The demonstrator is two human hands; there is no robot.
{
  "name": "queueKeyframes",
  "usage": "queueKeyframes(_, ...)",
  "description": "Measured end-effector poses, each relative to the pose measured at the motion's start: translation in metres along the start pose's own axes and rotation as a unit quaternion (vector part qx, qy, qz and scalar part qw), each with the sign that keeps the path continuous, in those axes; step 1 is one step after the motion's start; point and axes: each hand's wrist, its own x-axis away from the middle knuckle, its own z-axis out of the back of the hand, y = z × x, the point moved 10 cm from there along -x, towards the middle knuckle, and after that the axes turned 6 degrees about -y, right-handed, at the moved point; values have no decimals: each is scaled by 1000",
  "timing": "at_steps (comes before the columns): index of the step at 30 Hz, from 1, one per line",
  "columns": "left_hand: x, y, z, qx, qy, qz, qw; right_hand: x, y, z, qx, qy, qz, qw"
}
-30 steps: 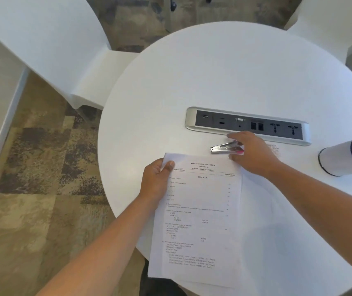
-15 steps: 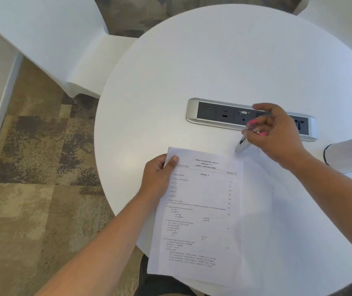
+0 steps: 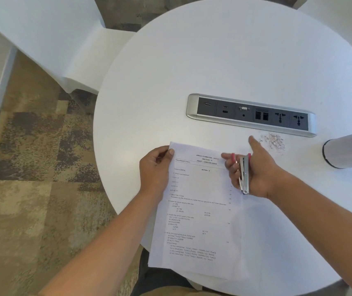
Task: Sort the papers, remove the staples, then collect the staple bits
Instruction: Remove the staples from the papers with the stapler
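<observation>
Status, all positions relative to the socket strip [image 3: 251, 115] set in the table [image 3: 213, 60].

Left hand [image 3: 156, 165] pinches the top-left corner of the papers [image 3: 198, 210], thumb on top. The papers lie on my side of the strip, lower edge hanging past the table rim. Right hand [image 3: 256, 171] grasps the stapler [image 3: 244, 174], fingers wrapped round it, index finger pointing out toward the strip. The staple bits [image 3: 274, 142] sit in a loose pile just on my side of the strip's right end.

Risks:
- Pile is close to my right hand and forearm – a careless sweep scatters the bits, and some could end up in the strip's sockets.
- Overhanging papers could slide off if I ease the left pinch.
- Prying hard at a corner held by pinch alone could tear it. I can't see a staple there from here.

Counts: 2 hands, 1 stapler, 1 paper stack (sheet count unreadable – a printed top sheet, plus a plain one showing at its right), 1 bit pile (uncountable), 1 strip, 1 cylindrical container [image 3: 346, 150] right of the strip, 2 white chairs [image 3: 53, 39].
</observation>
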Motion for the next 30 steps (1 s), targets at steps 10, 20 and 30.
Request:
queueKeyframes(10,2,7,-1,19,-1,-13,1000,18,-29,-20,337,33,68,938)
queueKeyframes(20,11,25,-14,16,-41,-38,998,50,-81,-68,522,37,253,814)
queueKeyframes(30,22,39,-28,-14,-80,-89,993,69,-72,-125,800,57,360,477)
